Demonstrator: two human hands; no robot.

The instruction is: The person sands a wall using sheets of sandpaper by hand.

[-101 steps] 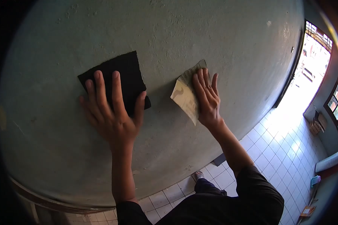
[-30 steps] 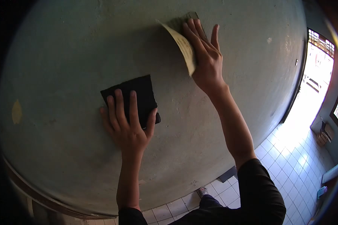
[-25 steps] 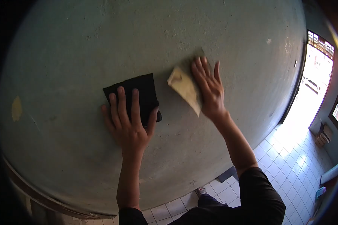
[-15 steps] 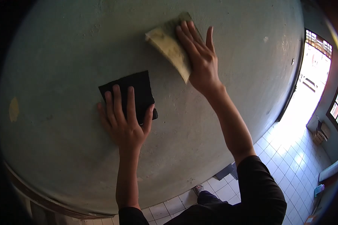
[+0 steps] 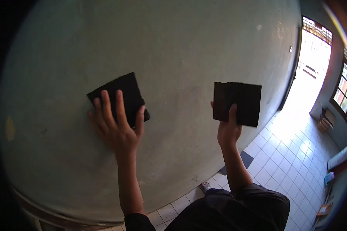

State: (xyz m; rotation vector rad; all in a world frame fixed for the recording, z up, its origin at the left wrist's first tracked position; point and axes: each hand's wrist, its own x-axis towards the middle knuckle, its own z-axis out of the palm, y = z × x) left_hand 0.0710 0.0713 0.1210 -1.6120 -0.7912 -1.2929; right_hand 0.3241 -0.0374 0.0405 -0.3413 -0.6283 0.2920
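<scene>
Left hand: here it is toward nine o'clock, the left hand (image 5: 119, 129) laid flat, fingers spread and gripping nothing, palm down over its sheet.
Left sheet: the left black sheet (image 5: 128, 86) lies just short of ten o'clock, under that hand and against the wall (image 5: 173, 46); it sits tilted, one corner pointing up to twelve, a rough edge on top, the thumb down along its four o'clock side.
Right hand: over at three o'clock, the right hand (image 5: 229, 133) has a grip on a second sheet, thumb up the near face, a fingertip peeking out at the nine o'clock edge.
Right sheet: the right black sheet (image 5: 246, 104), nearly square-on to view, rises above that hand toward twelve, its top edge ragged; whether it touches the wall behind, I can't tell.
Between them: bare grey-green wall, the two sheets well apart.
Wall marks: a yellowish patch (image 5: 10, 129) out at nine o'clock.
Floor: pale tiles (image 5: 275, 154) at four o'clock, a dark flat piece (image 5: 246, 158) lying there just behind the right forearm; a sandalled foot (image 5: 205, 186) at five.
Far side: the bright doorway (image 5: 314, 65) blazes at two o'clock, cardboard boxes (image 5: 324, 124) near three.
</scene>
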